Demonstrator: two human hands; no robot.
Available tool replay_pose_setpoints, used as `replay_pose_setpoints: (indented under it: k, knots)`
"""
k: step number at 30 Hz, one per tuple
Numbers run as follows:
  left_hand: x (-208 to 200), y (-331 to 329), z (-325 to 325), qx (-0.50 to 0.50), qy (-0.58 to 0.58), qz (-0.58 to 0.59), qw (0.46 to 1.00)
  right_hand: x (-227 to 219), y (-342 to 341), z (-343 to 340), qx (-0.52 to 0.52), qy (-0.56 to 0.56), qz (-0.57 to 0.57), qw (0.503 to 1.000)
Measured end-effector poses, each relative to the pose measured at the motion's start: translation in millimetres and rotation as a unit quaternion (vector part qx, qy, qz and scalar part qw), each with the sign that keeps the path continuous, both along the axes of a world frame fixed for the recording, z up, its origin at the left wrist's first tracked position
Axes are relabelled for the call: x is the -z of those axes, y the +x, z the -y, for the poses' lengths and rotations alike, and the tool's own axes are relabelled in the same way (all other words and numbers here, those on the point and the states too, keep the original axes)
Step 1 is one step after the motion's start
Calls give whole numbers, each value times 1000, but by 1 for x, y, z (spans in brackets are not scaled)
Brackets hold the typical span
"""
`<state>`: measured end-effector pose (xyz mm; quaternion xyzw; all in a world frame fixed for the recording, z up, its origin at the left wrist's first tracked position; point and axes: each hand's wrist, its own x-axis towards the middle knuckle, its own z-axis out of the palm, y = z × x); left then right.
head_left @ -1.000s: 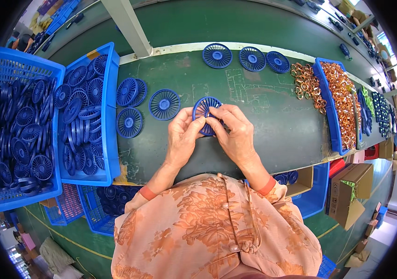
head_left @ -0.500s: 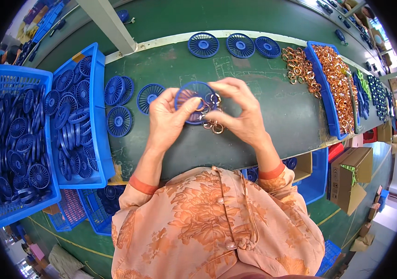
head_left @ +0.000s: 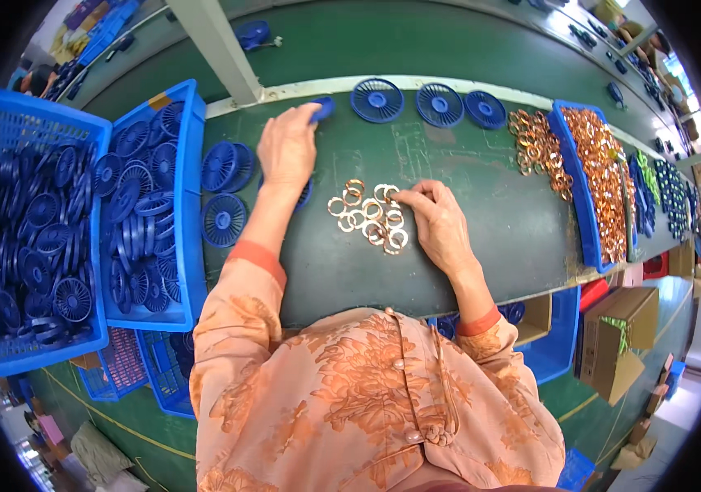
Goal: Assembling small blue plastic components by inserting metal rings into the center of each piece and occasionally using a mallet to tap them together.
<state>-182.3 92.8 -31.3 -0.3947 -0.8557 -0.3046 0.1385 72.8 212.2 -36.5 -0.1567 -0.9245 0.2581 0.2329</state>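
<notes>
My left hand (head_left: 289,149) reaches toward the back of the bench, closed on a round blue slatted fan cover (head_left: 323,109) that I see partly edge-on. A small pile of shiny copper-coloured rings (head_left: 372,211) lies on the green bench in front of me. At the pile's right side, my right hand (head_left: 442,225) has thumb and fingertips pinched at a copper-coloured ring (head_left: 391,193). Another blue cover (head_left: 303,195) is mostly hidden beneath my left forearm. Several more covers (head_left: 224,220) lie to the left, and a row of covers (head_left: 376,100) runs along the back edge.
Two blue crates (head_left: 190,205) full of covers stand at the left. A blue tray (head_left: 573,176) heaped with copper-coloured rings is on the right, with loose rings (head_left: 541,152) beside it. A metal post (head_left: 217,49) rises at the back left. Cardboard boxes (head_left: 619,332) sit below the bench's right side.
My left hand has moved away to the back left with the blue cover. The rings, formerly behind and below that cover, now show uncovered, and my right hand has lowered to them.
</notes>
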Motion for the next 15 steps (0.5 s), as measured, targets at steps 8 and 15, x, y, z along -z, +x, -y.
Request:
replay_pose_setpoints:
  k: [8, 15]
  knots:
    - [9, 0, 3, 82, -68, 59, 993, 2, 2, -3, -27, -48, -27, 998]
    - [-38, 37, 78, 64, -201, 124, 969, 4, 5, -12, -16, -74, -39, 996]
